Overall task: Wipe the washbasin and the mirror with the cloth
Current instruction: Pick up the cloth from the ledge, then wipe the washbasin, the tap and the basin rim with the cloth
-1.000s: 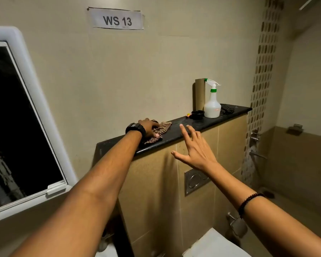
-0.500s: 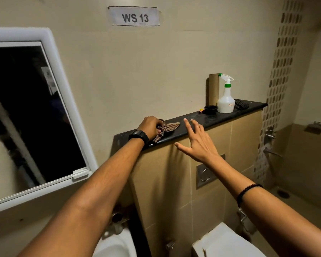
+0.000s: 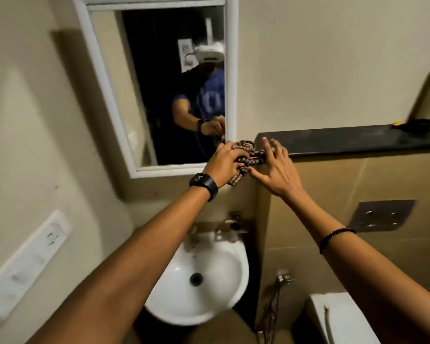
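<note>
My left hand (image 3: 224,162) grips a bunched brown checked cloth (image 3: 250,156) in the air just off the left end of the black ledge (image 3: 353,140). My right hand (image 3: 276,170) is open with fingers spread, its thumb touching the cloth's lower edge. The white-framed mirror (image 3: 164,95) hangs on the wall straight behind my left hand. Below my arms sits the white washbasin (image 3: 209,276) with a dark drain hole and a tap at its back.
A white switch plate (image 3: 23,264) is on the left wall. A metal flush plate (image 3: 382,216) is set in the tiled wall at right. A toilet cistern lid (image 3: 340,319) shows at the bottom right, with a hose valve (image 3: 284,279) beside it. Small items stand on the ledge's far right end.
My left hand lifted the cloth off the ledge and drew it left toward the mirror. My right hand closed in on it. The view swung left and down, showing the basin.
</note>
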